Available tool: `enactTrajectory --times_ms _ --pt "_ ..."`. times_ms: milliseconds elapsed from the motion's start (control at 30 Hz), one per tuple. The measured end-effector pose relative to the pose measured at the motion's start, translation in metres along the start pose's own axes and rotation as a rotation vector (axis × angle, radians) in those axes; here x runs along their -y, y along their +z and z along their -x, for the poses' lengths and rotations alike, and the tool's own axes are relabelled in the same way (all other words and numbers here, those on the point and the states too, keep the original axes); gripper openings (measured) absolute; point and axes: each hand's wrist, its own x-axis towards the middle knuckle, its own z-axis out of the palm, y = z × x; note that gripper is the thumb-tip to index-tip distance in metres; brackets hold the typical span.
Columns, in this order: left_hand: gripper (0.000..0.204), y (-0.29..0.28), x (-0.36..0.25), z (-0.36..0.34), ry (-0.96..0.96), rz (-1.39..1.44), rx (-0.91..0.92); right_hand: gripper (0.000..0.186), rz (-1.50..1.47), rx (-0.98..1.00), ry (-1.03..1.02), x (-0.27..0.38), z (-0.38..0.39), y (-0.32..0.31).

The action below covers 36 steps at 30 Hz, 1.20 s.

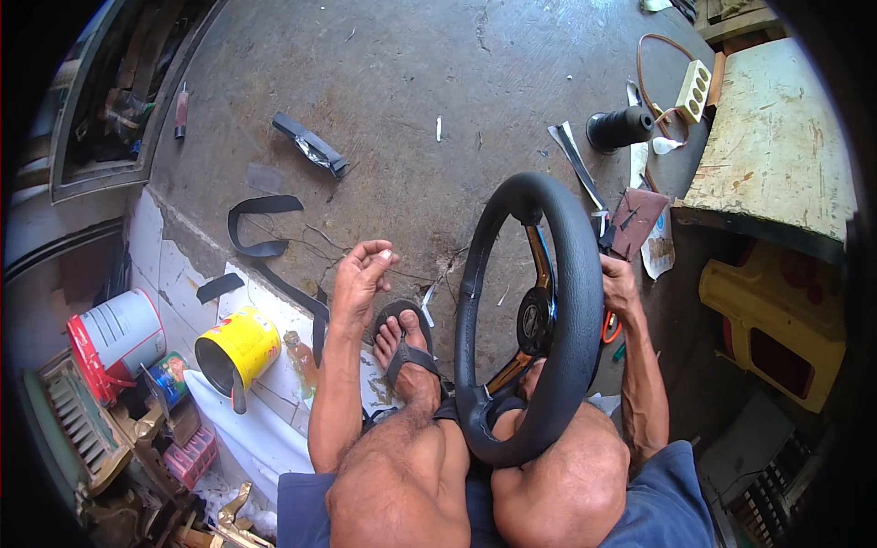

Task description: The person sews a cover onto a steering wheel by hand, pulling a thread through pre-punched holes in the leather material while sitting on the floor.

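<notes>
In the head view, I see the black steering wheel (533, 321), which stands on its edge by the right knee. The left hand (365, 279) is raised, rather narrow, thumb near the curled fingers; if it pinches something thin, I cannot tell. The right hand (619, 285) is partly behind the wheel's rim, so its grip I cannot tell. Farther on the floor (411, 73) is a black spool (619, 130).
</notes>
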Motion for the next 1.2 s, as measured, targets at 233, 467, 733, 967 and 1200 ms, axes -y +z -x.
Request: enactTrajectory --times_ms 233,467,733,967,1200 --pt "0.021 0.049 0.038 0.045 0.124 -0.421 0.166 0.025 -0.715 0.044 0.316 0.02 -0.011 0.112" --pt "0.042 0.095 0.051 0.046 -0.301 -0.074 0.382 0.018 -1.057 0.364 0.007 -0.037 -0.025 0.167" --pt "0.032 0.107 0.061 0.038 0.007 -0.379 0.171 0.012 -1.219 0.421 0.222 -0.026 -0.017 0.165" --pt "0.025 0.101 0.045 0.042 -0.004 -0.431 0.236 0.02 -1.096 0.573 0.262 -0.012 -0.014 0.158" --pt "0.015 0.064 0.013 0.059 0.099 -0.76 0.293 0.04 -0.49 0.205 0.271 0.006 -0.009 0.134"
